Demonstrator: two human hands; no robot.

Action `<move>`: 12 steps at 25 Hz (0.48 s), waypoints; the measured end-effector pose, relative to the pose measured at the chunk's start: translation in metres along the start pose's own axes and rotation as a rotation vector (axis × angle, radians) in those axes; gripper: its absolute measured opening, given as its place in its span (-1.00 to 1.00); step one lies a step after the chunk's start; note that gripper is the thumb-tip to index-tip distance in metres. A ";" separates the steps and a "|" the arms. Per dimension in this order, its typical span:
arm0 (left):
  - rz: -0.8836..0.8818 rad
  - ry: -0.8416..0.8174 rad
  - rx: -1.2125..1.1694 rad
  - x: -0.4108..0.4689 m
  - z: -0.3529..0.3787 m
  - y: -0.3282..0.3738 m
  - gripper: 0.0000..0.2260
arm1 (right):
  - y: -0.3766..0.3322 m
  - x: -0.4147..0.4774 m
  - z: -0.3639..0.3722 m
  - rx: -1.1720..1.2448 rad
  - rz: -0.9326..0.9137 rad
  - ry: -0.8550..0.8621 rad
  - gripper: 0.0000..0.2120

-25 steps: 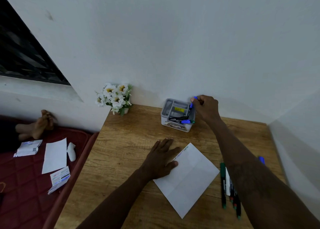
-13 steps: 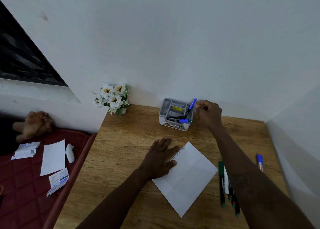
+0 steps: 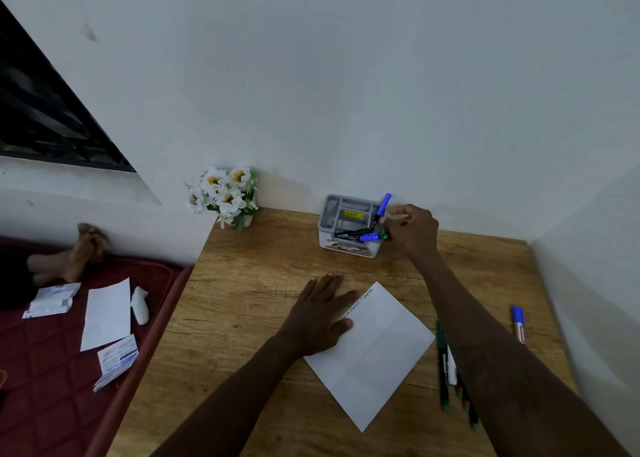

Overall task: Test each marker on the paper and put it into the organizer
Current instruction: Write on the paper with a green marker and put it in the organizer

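A grey organizer (image 3: 330, 214) stands at the back of the wooden table against the wall. Several markers lie in it, and one blue-capped marker (image 3: 382, 209) leans upright in its right compartment. My right hand (image 3: 412, 229) hovers just right of that marker with loosely curled fingers and holds nothing. The white paper (image 3: 377, 352) lies in front of me with a line of scribbles along its upper left edge. My left hand (image 3: 320, 313) presses flat on the paper's left corner. Several green-capped markers (image 3: 443, 370) lie right of the paper, partly under my right forearm.
A thick blue marker (image 3: 518, 323) lies near the table's right edge. A small pot of white flowers (image 3: 225, 195) stands at the back left corner. Left of the table is a red mattress (image 3: 52, 370) with papers and a person's feet.
My right hand set the blue-capped marker into the organizer, let go of it and drew back slightly to the right. My left hand stayed on the paper.
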State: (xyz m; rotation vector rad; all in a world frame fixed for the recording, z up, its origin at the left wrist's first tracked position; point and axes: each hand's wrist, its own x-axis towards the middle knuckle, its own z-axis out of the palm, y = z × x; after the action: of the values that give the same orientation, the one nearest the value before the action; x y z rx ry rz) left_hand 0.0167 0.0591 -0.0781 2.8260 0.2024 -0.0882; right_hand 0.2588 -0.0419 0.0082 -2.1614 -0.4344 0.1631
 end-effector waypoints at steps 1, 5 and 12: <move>0.000 0.003 0.002 0.000 0.001 0.000 -0.43 | 0.001 0.001 0.000 0.002 -0.015 -0.001 -0.80; -0.001 -0.002 -0.011 0.000 0.000 0.000 -0.43 | 0.009 -0.001 -0.001 0.004 -0.038 -0.034 -0.83; -0.005 0.002 -0.006 0.000 0.002 0.000 -0.43 | 0.002 -0.014 -0.008 0.152 -0.120 -0.077 -0.68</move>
State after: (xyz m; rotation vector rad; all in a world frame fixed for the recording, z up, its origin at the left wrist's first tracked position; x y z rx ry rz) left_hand 0.0170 0.0588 -0.0796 2.8195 0.2102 -0.0864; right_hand 0.2486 -0.0534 0.0108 -1.9787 -0.5760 0.2057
